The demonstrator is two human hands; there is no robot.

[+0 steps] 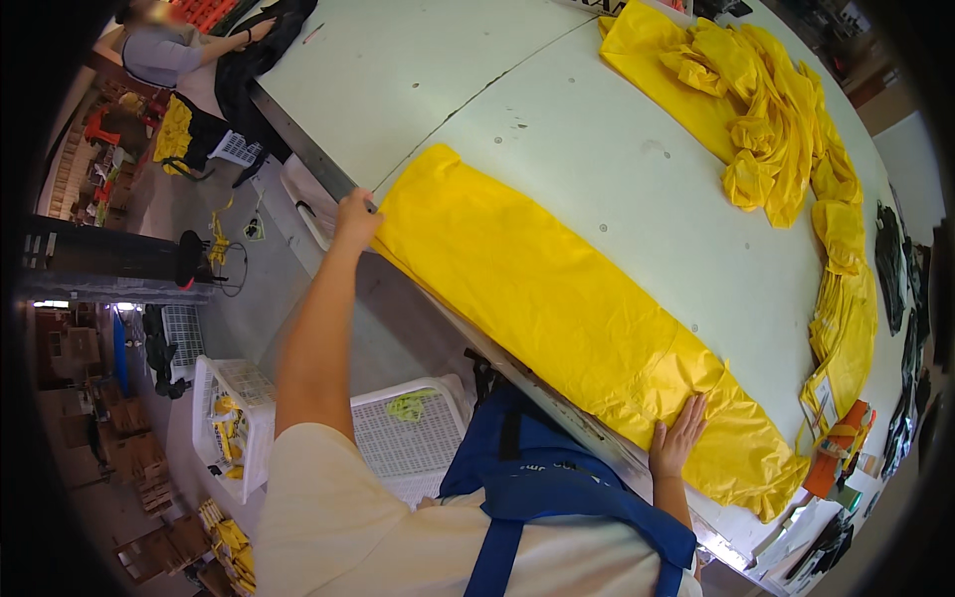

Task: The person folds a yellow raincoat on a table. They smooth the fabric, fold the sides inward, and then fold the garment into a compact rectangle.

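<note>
A long, folded piece of shiny yellow coated fabric [537, 289] lies along the near edge of the pale table [557, 129]. It is fairly smooth at the left and wrinkled at its right end. My left hand [356, 221] is closed at the table edge, by the fabric's left end. A small dark thing [371, 207] sticks out of that fist, too little of it showing to name. My right hand [678, 436] rests flat on the fabric towards its right end, fingers stretched out.
More crumpled yellow fabric [766, 129] lies at the table's far right. An orange object [838, 450] sits at the right end. White plastic baskets [408, 438] stand on the floor below the near edge. A co-worker [164, 55] handles black material at the far left.
</note>
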